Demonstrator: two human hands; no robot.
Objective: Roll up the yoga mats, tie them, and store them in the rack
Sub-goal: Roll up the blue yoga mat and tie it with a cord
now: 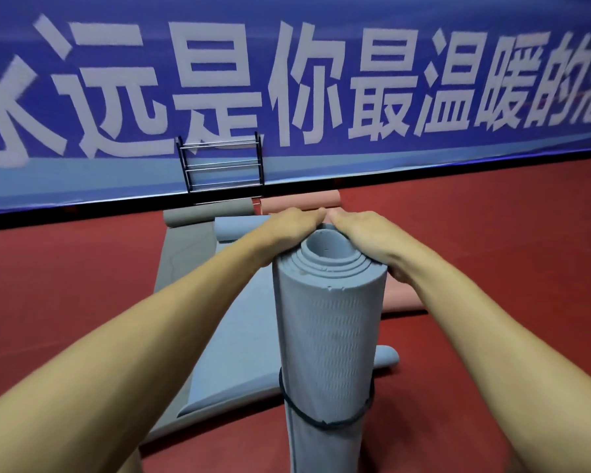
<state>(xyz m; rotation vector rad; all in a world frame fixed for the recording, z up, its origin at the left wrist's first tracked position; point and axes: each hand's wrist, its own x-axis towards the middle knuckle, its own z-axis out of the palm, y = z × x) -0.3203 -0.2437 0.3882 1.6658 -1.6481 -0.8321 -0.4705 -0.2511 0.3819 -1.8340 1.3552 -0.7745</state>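
Note:
A rolled blue yoga mat (328, 322) stands upright in front of me, its spiral top end facing the camera. A dark band (325, 423) circles its lower part. My left hand (287, 230) grips the top of the roll from the left, and my right hand (365, 237) grips it from the right, fingers wrapped over the far side. A metal rack (222, 169) with bare horizontal bars stands against the far wall.
On the red floor lie partly unrolled mats: a blue one (232, 353), a grey one (181, 254) to its left and a pink one (297, 201) near the rack. A blue banner (321, 80) with white characters covers the wall.

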